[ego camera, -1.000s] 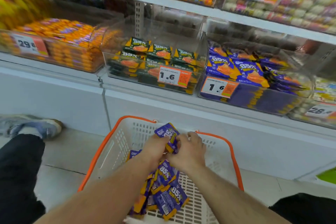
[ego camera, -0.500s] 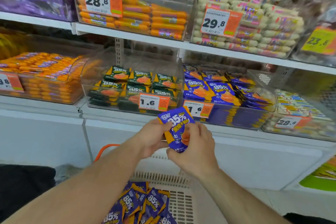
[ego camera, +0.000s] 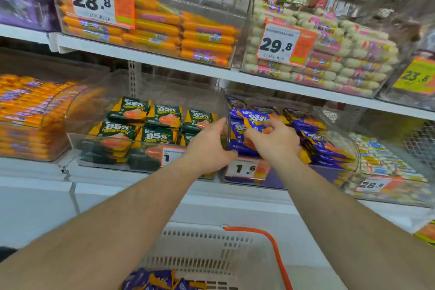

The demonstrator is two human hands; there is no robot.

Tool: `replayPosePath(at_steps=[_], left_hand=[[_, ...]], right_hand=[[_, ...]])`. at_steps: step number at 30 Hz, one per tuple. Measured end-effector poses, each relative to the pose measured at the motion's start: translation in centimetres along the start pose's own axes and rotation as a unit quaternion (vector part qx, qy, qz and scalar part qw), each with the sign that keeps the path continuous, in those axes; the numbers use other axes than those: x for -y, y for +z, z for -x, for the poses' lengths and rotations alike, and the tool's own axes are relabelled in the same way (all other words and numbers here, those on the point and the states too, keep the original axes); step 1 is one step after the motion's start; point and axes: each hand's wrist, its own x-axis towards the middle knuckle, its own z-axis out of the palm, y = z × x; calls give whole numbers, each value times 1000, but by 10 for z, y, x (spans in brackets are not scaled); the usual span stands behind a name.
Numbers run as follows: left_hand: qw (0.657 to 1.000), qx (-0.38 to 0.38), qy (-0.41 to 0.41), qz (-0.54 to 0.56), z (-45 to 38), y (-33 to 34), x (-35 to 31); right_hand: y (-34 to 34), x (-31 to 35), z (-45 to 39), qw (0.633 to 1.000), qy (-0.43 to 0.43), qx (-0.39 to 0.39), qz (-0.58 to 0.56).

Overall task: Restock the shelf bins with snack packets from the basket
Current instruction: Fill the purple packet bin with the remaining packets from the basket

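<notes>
Reaching over the purple bin (ego camera: 329, 172), my right hand (ego camera: 277, 141) pinched one purple packet (ego camera: 255, 118); my left hand (ego camera: 209, 148), fingers straight, touched its wall.

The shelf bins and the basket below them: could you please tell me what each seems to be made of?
The shelf bins look like clear rigid plastic, probably acrylic: packets show through the walls and the edges catch glare. The basket looks like matte off-white moulded plastic with slotted walls. Its handle is orange and smooth, perhaps plastic or coated; the picture leaves that open.
</notes>
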Motion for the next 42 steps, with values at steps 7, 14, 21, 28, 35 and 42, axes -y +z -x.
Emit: replayPosePath(at_steps=[7,14,21,28,35,42], left_hand=[[987,-79,24,-138,-12,19,14],[979,-125,3,-160,-11,25,10],[971,-142,11,-190,-10,33,15],[984,-123,83,-97,5,15,8],[917,229,159,-286,80,1,60],[861,439,-7,-258,103,32,104]], right_hand=[[30,-8,-16,996,-45,49,55],[30,-26,-18,994,-97,43,40],[27,-29,-15,994,-100,50,16],[16,-29,-1,970,-224,-71,67],[84,-69,89,915,-382,-53,-116],[223,-166,141,941,25,335,33]])
